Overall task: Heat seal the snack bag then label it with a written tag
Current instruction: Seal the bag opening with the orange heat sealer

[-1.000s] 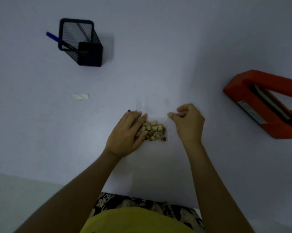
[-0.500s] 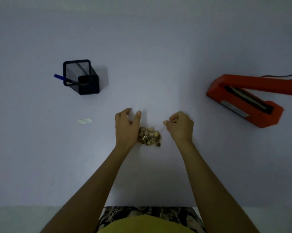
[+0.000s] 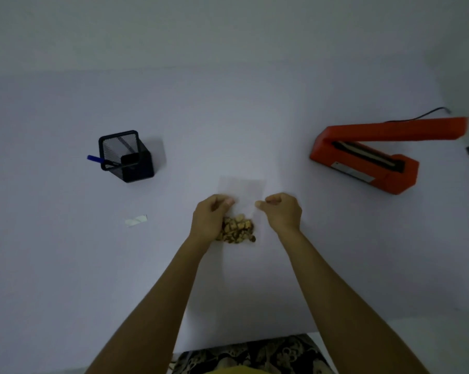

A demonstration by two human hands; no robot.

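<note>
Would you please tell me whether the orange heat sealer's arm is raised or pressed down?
Raised. The heat sealer has its top arm lifted clear of the base, with the dark sealing strip exposed in the gap between them.

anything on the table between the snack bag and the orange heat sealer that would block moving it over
Nothing visible does. The snack bag, pinched by the left hand and right hand, has bare table between it and the heat sealer. The pen holder sits far left.

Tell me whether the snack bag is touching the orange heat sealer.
Apart. The head view shows the snack bag lying between both hands near the table's middle, with a wide stretch of bare table separating it from the heat sealer off to the right.
</note>
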